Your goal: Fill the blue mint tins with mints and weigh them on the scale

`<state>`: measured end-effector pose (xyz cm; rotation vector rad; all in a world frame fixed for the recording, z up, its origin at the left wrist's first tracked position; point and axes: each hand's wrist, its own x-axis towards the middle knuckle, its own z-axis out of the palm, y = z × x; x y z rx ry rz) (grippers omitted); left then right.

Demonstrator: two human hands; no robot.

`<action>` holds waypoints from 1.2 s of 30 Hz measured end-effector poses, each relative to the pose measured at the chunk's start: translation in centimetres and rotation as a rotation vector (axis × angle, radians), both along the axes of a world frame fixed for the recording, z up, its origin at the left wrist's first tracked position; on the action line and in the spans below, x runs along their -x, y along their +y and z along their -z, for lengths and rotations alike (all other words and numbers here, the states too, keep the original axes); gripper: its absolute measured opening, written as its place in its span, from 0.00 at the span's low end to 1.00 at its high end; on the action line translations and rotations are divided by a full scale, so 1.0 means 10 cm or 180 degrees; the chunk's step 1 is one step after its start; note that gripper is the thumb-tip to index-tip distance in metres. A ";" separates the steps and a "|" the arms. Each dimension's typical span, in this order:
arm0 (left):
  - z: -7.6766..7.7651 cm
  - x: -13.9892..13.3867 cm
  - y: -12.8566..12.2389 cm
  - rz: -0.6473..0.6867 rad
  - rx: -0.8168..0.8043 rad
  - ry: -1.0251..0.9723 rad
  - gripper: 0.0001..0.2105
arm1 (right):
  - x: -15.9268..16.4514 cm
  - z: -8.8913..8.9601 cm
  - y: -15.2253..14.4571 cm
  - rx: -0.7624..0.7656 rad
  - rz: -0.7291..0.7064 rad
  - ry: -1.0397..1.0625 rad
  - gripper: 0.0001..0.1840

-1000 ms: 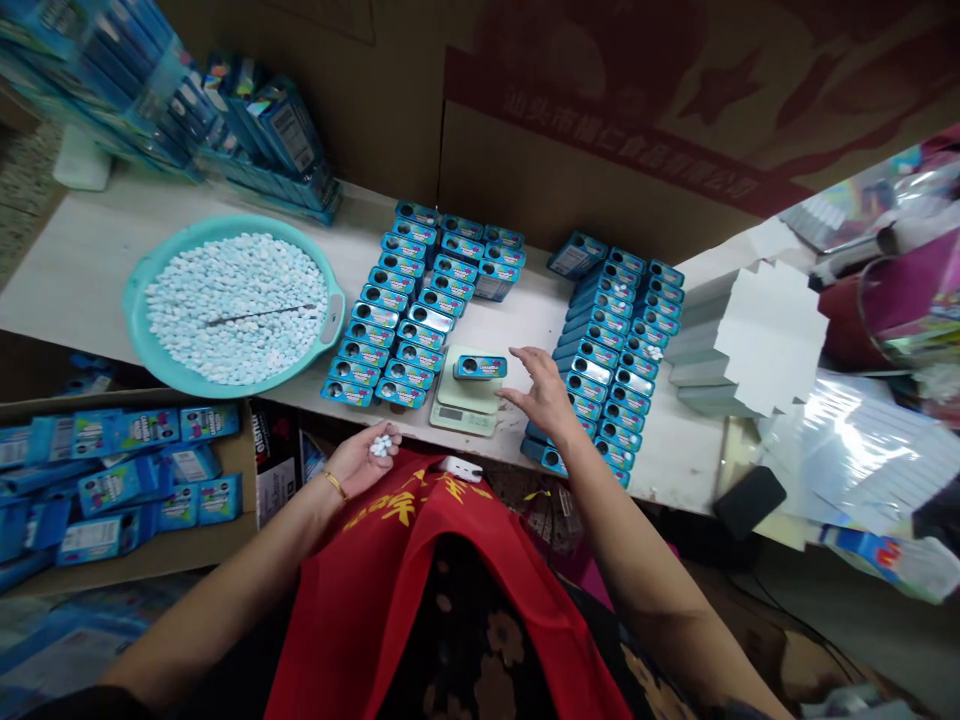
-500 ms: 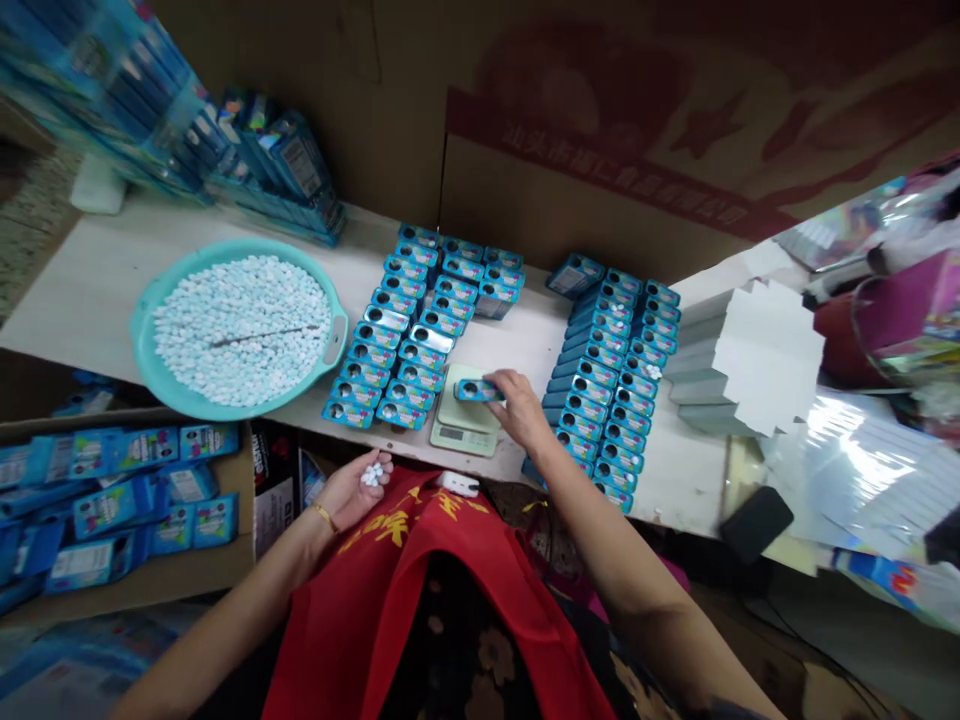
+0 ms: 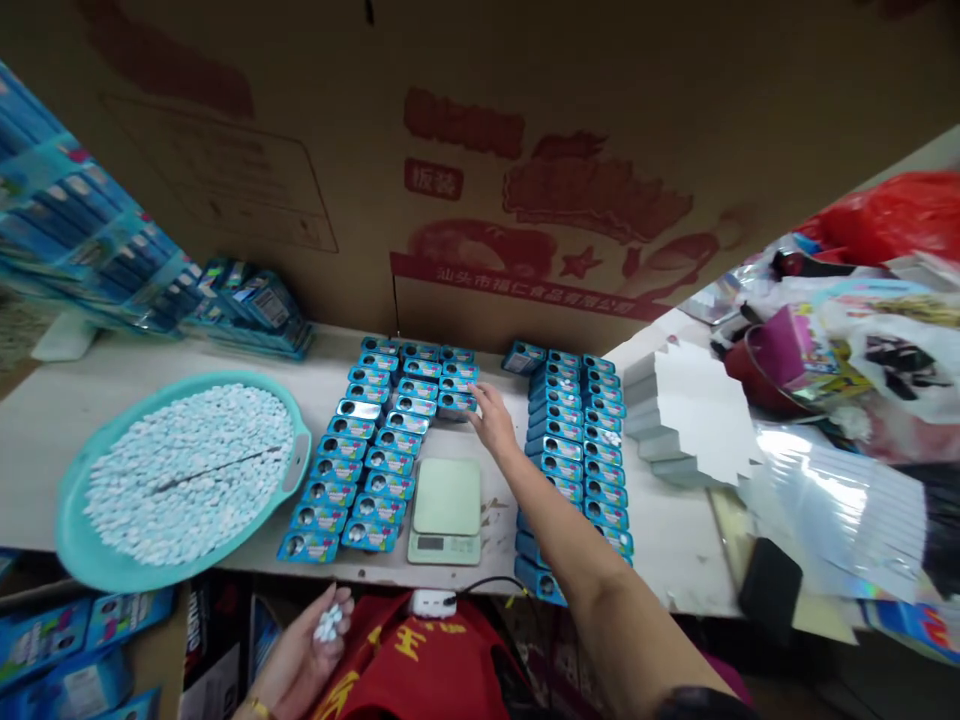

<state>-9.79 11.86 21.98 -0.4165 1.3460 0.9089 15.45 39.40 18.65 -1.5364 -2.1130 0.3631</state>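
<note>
My left hand (image 3: 311,640) is cupped palm up near the front edge of the table, its fingers curled around several small white and pale-blue candies (image 3: 328,624). Out over the table, my right hand (image 3: 491,415) has its thumb and fingers at the right end of a small blue candy box (image 3: 452,402). That box stands at the near end of a short column, against the boxes behind it. Between me and the columns sits a pale-green kitchen scale (image 3: 447,500). A turquoise basin (image 3: 71,500) on the left is full of the same candies, with a thin dark stick lying across them.
Columns of upright blue boxes (image 3: 349,428) stand left of the scale, and more boxes (image 3: 564,448) stand right of it. A large cardboard carton (image 3: 487,260) walls the back. White folded card (image 3: 694,415), plastic sheets and a black object (image 3: 770,590) lie at the right.
My right hand has carried the blue box from the scale to the near end of the short back column. My left hand still holds the candies. The view has tilted upward.
</note>
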 end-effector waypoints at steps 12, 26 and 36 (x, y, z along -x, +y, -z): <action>0.05 -0.10 -0.23 -0.0332 0.0141 0.0044 0.02 | -0.77 -0.19 1.01 0.0245 0.0789 -0.1983 0.20; -0.24 -0.39 0.27 0.0196 -0.0905 -0.0774 0.08 | -0.13 -0.64 -1.57 0.0306 -0.1179 -0.1389 0.22; -0.17 -0.42 0.13 0.0096 -0.1096 -0.1593 0.14 | 0.60 -0.68 -2.30 0.0462 -0.2256 -0.0325 0.18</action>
